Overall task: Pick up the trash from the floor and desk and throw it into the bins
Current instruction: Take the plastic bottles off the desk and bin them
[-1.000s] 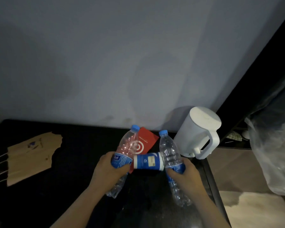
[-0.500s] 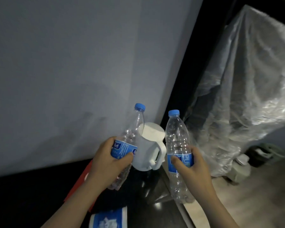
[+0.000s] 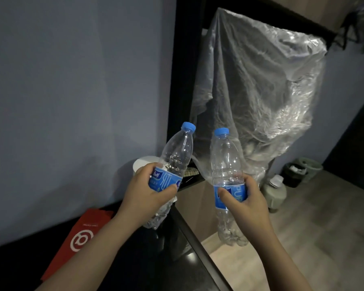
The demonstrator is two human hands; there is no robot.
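Two bottles have left the table (image 3: 156,259) in the last second. They lay on it with a blue-labelled cup between them; now both are in the air and your view has swung to the right, off the table's end.

That means the pick-up for this pair is done and the carry comes next. The bins (image 3: 301,171) have come into view, standing on the floor (image 3: 324,227) well beyond the table's right edge, against the far wall. The cup is out of view, and it probably still waits on the table. A red envelope (image 3: 82,238) lies flat on the table near the wall.

Your left grip (image 3: 147,192) is wrapped round the blue label of the left bottle (image 3: 177,160), with the thumb across the front. The bottle tilts cap-up over the table's right end, in front of the white kettle (image 3: 142,164).

Your right grip (image 3: 246,204) is curled round the label of the right bottle (image 3: 226,164), thumb in front. This bottle is nearly upright, just past the table's right edge and over the floor.

Both bottles look empty and capped, so they should be light and may crumple if you squeeze.
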